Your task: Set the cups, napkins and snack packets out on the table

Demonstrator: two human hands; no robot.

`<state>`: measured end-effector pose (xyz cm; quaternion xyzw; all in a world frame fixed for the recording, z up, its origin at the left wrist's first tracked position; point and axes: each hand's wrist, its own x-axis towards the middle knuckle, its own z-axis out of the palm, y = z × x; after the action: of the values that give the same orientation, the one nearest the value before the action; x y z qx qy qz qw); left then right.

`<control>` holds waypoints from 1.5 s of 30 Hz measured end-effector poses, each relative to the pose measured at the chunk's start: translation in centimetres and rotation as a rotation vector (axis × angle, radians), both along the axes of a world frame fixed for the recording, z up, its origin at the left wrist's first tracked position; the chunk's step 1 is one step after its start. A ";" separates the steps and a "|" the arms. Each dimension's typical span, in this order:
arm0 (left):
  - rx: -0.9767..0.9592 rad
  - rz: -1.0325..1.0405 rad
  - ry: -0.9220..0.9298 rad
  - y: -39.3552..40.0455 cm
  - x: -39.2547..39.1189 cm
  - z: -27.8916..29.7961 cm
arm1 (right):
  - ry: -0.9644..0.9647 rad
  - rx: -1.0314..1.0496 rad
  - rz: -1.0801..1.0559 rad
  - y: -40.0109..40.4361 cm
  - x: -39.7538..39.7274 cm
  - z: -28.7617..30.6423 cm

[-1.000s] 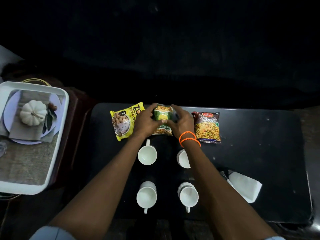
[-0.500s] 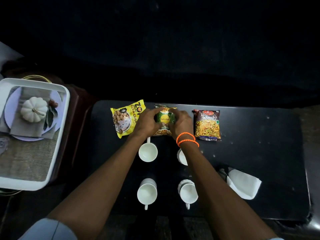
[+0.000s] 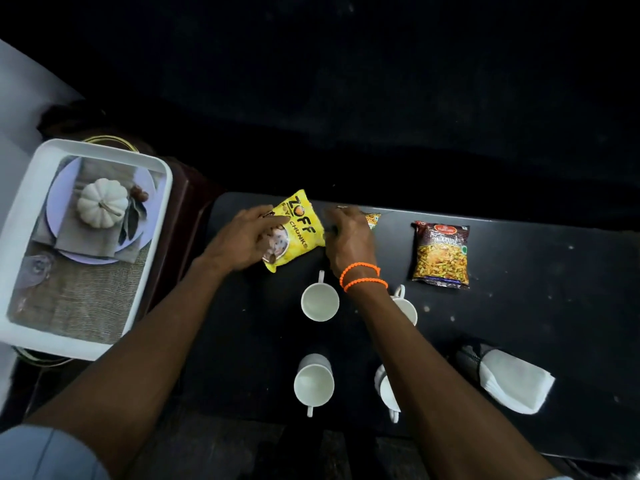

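Cups: four white cups stand in a two-by-two block on the table (image 3: 554, 306) in front of you. Far-left cup (image 3: 319, 301) and near-left cup (image 3: 313, 385) show fully; far-right cup (image 3: 406, 308) and near-right cup (image 3: 387, 393) are partly behind your right forearm. This part looks done.
Napkins: a white stack (image 3: 516, 381) lies at the near right, well apart from the cups, beside something dark you cannot make out. Placed, it seems.
Packets: the brown packet (image 3: 440, 253) lies flat at the far right. Only a corner of the middle packet (image 3: 372, 219) shows past your right hand. The yellow packet (image 3: 294, 230) lies tilted at the far left.
Left hand (image 3: 244, 239): fingers spread over the yellow packet's left edge and lower face, touching it; whether you grip it or only press on it, you cannot tell.
Right hand (image 3: 348, 237): fingers curled, between the yellow and middle packets, covering most of the middle one; the blur hides what it holds.
Tray (image 3: 152, 237): sits off to the left on a side stand, holding only decor.
Left to do: likely just straightening the yellow packet into line with the other two.
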<state>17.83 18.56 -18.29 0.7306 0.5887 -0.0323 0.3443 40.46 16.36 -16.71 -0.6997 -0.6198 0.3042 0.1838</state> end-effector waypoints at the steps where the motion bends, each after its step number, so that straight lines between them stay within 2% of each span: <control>1: 0.013 0.070 -0.016 -0.4 0.0 -0.2 | 0.011 -0.031 0.015 0.1 -0.2 -0.2; 3: 0.033 0.202 0.008 -1.0 0.4 -0.4 | 0.048 -0.107 0.046 0.5 -0.9 -0.4; 6: 0.108 0.288 0.081 -1.4 1.3 -0.5 | 0.029 -0.206 0.128 1.4 -1.9 -0.6; 12: -0.013 0.404 -0.143 -1.0 1.4 -0.7 | 0.007 -0.254 0.168 1.4 -3.8 -1.3; 17: 0.012 0.414 -0.126 -0.5 0.3 -0.8 | 0.060 -0.309 0.231 1.2 -3.6 -1.2; 20: 0.040 0.424 -0.120 -0.5 0.0 -0.9 | 0.064 -0.180 0.110 1.1 -1.6 -0.6; 22: 0.093 0.415 -0.118 -0.3 0.3 -0.8 | -0.101 -0.042 0.025 0.9 0.3 -0.3; 24: 0.133 0.330 -0.106 -0.1 0.9 -0.6 | -0.277 -0.070 0.034 0.6 2.0 -0.2; 26: 0.121 0.222 -0.057 -0.1 1.6 -0.5 | -0.344 -0.147 0.086 0.3 3.0 -0.4; 36: 0.091 0.195 0.048 0.0 2.4 -1.1 | -0.369 -0.170 0.060 -0.9 3.8 -0.9; 40: 0.253 0.235 0.103 -0.4 3.1 -0.9 | -0.363 -0.130 0.089 -0.5 4.4 -0.3; 45: 0.441 0.285 0.122 0.0 5.1 2.1 | -0.410 0.138 0.067 1.2 4.5 3.4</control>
<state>22.94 18.57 -16.14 0.6944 0.6981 0.1013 0.1418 44.95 17.56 -13.30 -0.7116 -0.6865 0.1181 0.0913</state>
